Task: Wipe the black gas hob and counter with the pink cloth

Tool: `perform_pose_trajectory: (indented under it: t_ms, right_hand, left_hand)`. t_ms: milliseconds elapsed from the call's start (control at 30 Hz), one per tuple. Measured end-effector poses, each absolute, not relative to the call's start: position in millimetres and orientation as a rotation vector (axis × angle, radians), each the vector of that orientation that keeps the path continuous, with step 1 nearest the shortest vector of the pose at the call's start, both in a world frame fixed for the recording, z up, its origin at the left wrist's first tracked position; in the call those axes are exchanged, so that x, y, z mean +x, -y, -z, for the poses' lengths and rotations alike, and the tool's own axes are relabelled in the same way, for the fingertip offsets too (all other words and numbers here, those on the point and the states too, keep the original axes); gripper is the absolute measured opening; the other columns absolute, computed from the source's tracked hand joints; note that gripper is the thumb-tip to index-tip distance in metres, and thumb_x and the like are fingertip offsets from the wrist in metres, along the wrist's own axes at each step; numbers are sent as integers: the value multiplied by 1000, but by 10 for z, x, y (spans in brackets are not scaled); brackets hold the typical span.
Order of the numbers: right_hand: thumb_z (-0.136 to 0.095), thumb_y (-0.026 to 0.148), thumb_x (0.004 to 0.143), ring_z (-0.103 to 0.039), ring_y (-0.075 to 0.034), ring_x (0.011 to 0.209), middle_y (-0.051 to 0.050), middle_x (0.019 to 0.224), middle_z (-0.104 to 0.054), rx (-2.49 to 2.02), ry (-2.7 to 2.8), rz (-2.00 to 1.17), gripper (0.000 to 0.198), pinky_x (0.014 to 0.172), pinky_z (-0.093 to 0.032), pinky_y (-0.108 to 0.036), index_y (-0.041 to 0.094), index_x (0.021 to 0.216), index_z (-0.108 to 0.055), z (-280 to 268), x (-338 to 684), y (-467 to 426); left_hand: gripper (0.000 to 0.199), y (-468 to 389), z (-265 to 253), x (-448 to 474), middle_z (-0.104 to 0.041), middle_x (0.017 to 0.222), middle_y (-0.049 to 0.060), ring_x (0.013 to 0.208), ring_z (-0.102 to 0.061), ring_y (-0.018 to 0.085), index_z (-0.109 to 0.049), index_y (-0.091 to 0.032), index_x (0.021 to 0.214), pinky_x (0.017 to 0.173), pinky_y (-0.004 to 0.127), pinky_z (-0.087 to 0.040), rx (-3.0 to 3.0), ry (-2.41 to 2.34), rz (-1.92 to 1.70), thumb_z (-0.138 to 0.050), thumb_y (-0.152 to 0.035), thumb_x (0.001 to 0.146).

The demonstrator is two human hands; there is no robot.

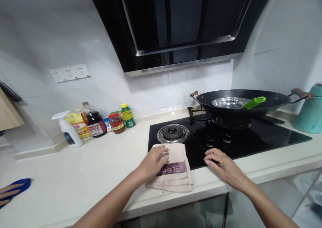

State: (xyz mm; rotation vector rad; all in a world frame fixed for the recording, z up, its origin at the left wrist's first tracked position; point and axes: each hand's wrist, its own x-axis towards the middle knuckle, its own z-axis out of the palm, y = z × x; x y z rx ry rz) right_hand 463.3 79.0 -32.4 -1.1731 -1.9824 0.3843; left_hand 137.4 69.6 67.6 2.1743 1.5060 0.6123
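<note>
A folded beige towel (173, 185) with a purple lettered band lies over the counter edge and the front left of the black gas stove (191, 155). My left hand (156, 162) rests on the towel's left side, fingers loosely bent and not gripping it. To the right, my right hand (223, 166) is at the stove's front edge, holding nothing, with its thumb and fingers a little apart. Whether its fingertips touch the glass, I cannot tell. Beyond the towel is the left burner (173, 133). Two control knobs (210, 140) sit beyond my right hand.
A large black wok (274, 102) on the right burner holds a metal dish (226, 102) and a green-handled utensil (254, 102). Bottles and a jar (117, 124) line the wall beside a white spray bottle (70, 132). The range hood (186, 23) overhangs the stove. A teal container (310, 112) stands right.
</note>
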Motion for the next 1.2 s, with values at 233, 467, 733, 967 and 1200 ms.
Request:
perform_pose_trajectory:
  t_ms: [233, 467, 733, 967, 1200]
  right_hand:
    - [-41, 55, 102, -45, -29, 144, -7, 149, -57, -1276, 2103, -279, 46, 121, -30, -56, 30, 130, -69, 347, 4508, -817]
    - [-44, 58, 102, -35, -28, 150, -6, 158, -46, -1379, 2228, -182, 52, 125, -24, -58, 30, 144, -58, 413, 4433, -751]
    - [-49, 55, 100, -36, -31, 149, -4, 158, -43, -1342, 2254, -150, 51, 124, -27, -59, 32, 145, -57, 426, 4469, -753]
    - [-62, 52, 95, -42, -37, 144, 5, 156, -44, -1261, 2327, -152, 53, 119, -31, -69, 52, 146, -49, 430, 4916, -812]
    - [-65, 49, 93, -48, -40, 138, 6, 152, -49, -1234, 2320, -115, 57, 115, -40, -68, 52, 147, -47, 364, 4852, -822]
  left_hand:
    - [82, -683, -435, 1760, 2, 172, 2, 156, 11, 39, -28, -37, 161, 122, 69, 3, 2468, -1485, -109, -45, -75, 91]
    - [84, -768, -342, 1587, -4, 172, 2, 157, 4, 37, -27, -40, 161, 123, 67, 1, 2465, -1505, -78, -43, -80, 89]
    - [97, -1383, -351, 925, 5, 171, 10, 158, 7, 29, -14, -17, 165, 127, 52, -4, 2222, -1886, -42, -33, -77, 92]
    - [83, -2418, -319, 901, -6, 172, 15, 159, -3, 34, -24, -17, 163, 124, 58, -8, 2190, -2070, -93, -25, -68, 97]
    - [79, -3504, -319, 908, -12, 171, 18, 158, -9, 38, -29, -20, 160, 121, 63, -11, 2122, -2205, -131, -24, -67, 97]
